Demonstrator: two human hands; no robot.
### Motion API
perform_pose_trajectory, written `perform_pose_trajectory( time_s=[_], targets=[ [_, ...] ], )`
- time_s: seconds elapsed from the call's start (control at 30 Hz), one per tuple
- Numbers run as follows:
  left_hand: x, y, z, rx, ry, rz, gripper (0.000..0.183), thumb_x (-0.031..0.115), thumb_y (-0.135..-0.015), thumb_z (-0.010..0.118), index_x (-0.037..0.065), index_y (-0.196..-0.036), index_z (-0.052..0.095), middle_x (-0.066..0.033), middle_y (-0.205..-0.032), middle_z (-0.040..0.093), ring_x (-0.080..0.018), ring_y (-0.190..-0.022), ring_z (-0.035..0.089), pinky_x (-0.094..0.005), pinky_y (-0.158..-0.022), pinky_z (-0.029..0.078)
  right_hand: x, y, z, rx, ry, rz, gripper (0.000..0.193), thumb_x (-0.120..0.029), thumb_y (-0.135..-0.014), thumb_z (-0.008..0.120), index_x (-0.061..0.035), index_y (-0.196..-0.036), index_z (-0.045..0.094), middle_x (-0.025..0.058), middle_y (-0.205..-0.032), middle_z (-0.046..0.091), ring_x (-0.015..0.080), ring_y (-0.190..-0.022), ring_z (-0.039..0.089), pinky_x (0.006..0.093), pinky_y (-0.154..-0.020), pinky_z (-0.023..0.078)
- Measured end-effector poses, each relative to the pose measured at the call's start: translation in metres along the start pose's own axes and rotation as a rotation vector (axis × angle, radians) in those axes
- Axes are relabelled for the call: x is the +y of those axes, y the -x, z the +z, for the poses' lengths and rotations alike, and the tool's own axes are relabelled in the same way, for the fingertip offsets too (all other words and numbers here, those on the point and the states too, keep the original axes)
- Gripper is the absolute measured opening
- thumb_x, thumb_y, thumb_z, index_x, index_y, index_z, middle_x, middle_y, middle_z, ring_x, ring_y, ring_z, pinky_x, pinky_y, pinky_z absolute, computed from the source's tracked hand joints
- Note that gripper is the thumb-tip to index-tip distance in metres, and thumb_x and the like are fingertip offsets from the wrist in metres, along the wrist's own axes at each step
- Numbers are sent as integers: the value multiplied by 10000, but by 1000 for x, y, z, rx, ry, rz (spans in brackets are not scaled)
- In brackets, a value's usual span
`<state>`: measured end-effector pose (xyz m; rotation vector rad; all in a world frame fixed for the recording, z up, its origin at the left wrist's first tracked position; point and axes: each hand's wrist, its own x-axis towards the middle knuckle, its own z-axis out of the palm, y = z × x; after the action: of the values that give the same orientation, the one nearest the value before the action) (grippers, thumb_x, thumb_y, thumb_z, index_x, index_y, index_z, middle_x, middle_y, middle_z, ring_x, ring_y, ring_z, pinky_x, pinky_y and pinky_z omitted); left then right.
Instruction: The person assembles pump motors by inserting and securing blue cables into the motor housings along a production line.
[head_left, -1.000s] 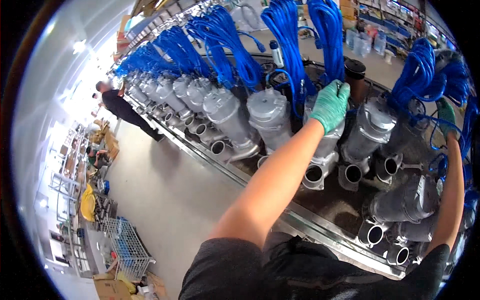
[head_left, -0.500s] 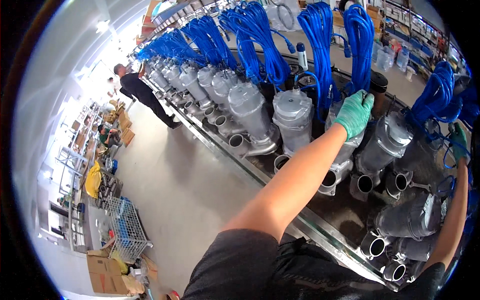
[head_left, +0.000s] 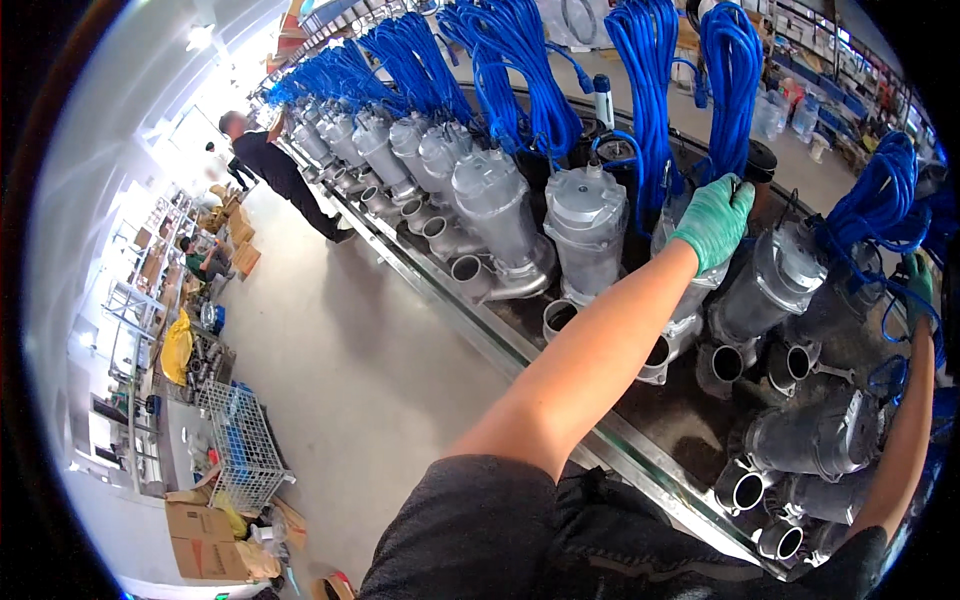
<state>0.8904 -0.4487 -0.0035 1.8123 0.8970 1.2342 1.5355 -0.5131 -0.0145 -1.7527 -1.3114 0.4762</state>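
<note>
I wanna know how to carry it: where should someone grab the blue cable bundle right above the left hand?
Probably around the lower half of the blue cable bundle, from the person's side: its strands narrow together there, spreading wider above, and that side looks uncovered.

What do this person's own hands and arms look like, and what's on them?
The left hand wears a light green, wrinkled, close-fitting glove that ends around the wrist. The right hand has a green glove too, looking darker. Both forearms are bare below dark, short sleeves.
</note>
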Motion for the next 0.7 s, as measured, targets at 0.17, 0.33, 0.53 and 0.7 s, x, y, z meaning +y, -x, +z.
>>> perform_pose_trajectory(
  time_s=[0.17, 0.33, 0.53, 0.7],
  targets=[
    [4, 9, -14, 7, -31, -46, 317, 311, -1062, 539, 28, -934, 599, -86, -708, 631, -197, -635, 583, -367, -656, 488, -59, 40, 57, 271, 504, -130, 391, -363, -1025, 547, -45, -1241, 621, 201, -1149, 677, 346, -1052, 665, 451, -887, 537],
    [19, 9, -14, -42, -8, -75, 301, 280, -1045, 530, -6, -1035, 624, -293, -1016, 663, -504, -963, 601, -495, -799, 500, -86, 64, 59, 433, 675, -126, 462, -440, -942, 629, -71, -1214, 688, 248, -1085, 721, 364, -993, 706, 462, -857, 537],
    [12, 7, -10, -32, 26, -64, 307, 285, -1043, 536, -6, -1031, 630, -290, -991, 667, -504, -944, 610, -496, -781, 505, -16, 45, 25, -2, -315, -103, 442, -213, -1074, 530, -47, -1482, 493, 120, -1359, 634, 243, -1239, 615, 423, -1014, 533],
    [21, 15, -17, -32, 39, -86, 307, 304, -1052, 536, 19, -969, 617, -166, -817, 648, -310, -754, 621, -417, -710, 503, -26, 67, 36, -39, -324, -132, 510, -116, -1028, 595, -22, -1506, 446, 115, -1442, 578, 248, -1254, 601, 380, -1035, 503]
  ],
)
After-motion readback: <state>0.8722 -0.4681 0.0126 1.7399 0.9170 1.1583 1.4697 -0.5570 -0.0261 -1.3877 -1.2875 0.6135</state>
